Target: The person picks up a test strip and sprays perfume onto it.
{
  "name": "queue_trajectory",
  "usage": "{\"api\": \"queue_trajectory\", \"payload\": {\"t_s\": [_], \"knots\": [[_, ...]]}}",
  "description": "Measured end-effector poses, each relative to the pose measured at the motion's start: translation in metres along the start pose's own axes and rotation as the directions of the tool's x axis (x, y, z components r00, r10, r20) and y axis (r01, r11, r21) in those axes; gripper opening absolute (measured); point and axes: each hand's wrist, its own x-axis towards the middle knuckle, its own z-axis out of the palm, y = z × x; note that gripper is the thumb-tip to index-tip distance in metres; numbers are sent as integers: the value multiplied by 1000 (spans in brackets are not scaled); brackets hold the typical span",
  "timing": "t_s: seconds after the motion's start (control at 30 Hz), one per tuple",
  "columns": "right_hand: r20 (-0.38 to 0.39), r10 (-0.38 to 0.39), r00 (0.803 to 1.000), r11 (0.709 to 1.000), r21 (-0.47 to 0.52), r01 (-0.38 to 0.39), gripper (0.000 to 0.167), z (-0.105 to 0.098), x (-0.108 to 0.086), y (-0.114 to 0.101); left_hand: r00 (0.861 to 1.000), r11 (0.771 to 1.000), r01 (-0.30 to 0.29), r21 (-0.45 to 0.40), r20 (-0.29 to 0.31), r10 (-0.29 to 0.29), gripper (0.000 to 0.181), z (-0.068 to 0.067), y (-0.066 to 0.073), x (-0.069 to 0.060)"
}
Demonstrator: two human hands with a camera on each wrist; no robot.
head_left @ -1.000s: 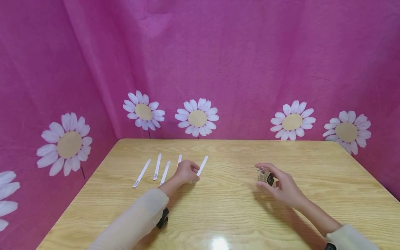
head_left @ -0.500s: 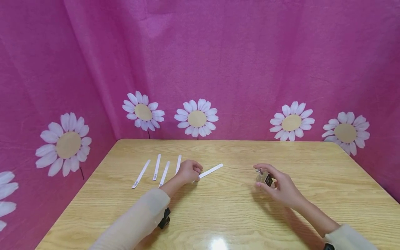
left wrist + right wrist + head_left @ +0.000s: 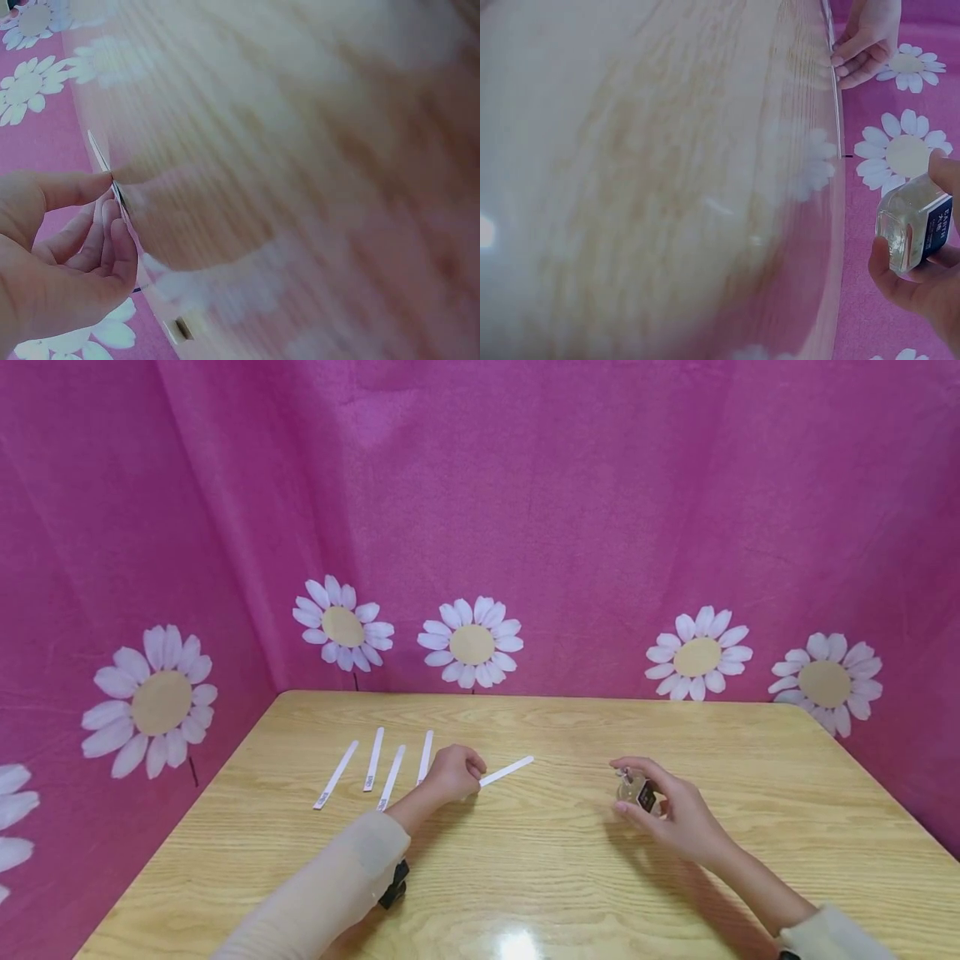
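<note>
A white paper test strip point(image 3: 507, 770) points to the right from the fingers of my left hand point(image 3: 452, 774), low over the table. The left wrist view shows the thumb and fingers pinching this strip point(image 3: 98, 152), seen nearly edge-on. My right hand point(image 3: 688, 817) holds a small clear glass perfume bottle point(image 3: 627, 790) by its sides, thumb on one side and fingers on the other. In the right wrist view, the bottle point(image 3: 901, 229) carries a dark label point(image 3: 936, 226) with white lettering. It is tilted, and its far side is hidden by the hand.
Several more white strips point(image 3: 374, 760) lie apart on the wooden table point(image 3: 540, 860), left of my left hand, with small printed marks at their near ends. A pink curtain point(image 3: 585, 527) with large white daisies hangs behind the table and along its left side.
The pinched strip has swung clockwise, from slanting away from me to pointing mostly right. My left hand has barely shifted. The right hand still holds the bottle in nearly the same place.
</note>
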Motion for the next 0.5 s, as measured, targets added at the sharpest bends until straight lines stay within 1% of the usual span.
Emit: {"api": "queue_trajectory", "payload": {"t_s": [0.1, 0.2, 0.3, 0.5], "knots": [[-2, -2, 1000, 1000, -3, 2, 49, 0, 0, 0, 1000, 1000, -3, 14, 2, 3, 24, 0, 1, -1], [-2, 2, 1000, 1000, -6, -2, 50, 1, -1, -1, 1000, 1000, -6, 12, 3, 6, 26, 0, 3, -2], [-3, 2, 1000, 1000, -5, -2, 49, 1, -1, -1, 1000, 1000, -21, 14, -2, 21, 28, 0, 4, -3], [-8, -4, 1000, 1000, -17, 4, 51, 1, -2, 1, 996, 995, -88, 39, -16, 89, 30, 3, 5, -4]]}}
